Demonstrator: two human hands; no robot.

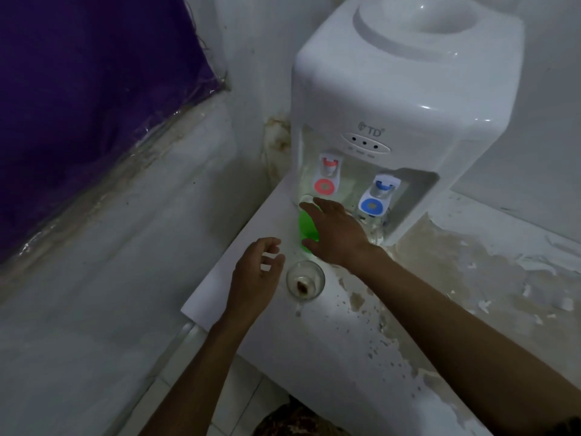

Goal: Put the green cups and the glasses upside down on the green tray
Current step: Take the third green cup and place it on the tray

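a stained white tabletop [361, 335] in a wall corner carries a white water dispenser [393, 105]. the right hand [338, 234], fingers spread, covers a green cup [306, 223] under its taps. the left hand [254, 278], fingers loosely curled and empty, hovers beside an upright glass [305, 280].

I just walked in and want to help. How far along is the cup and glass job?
Nothing looks done: no tray is in view. The right hand is open over a bright green plastic cup beneath the white water dispenser. The clear drinking glass stands upright beside the empty left hand, awaiting flipping.
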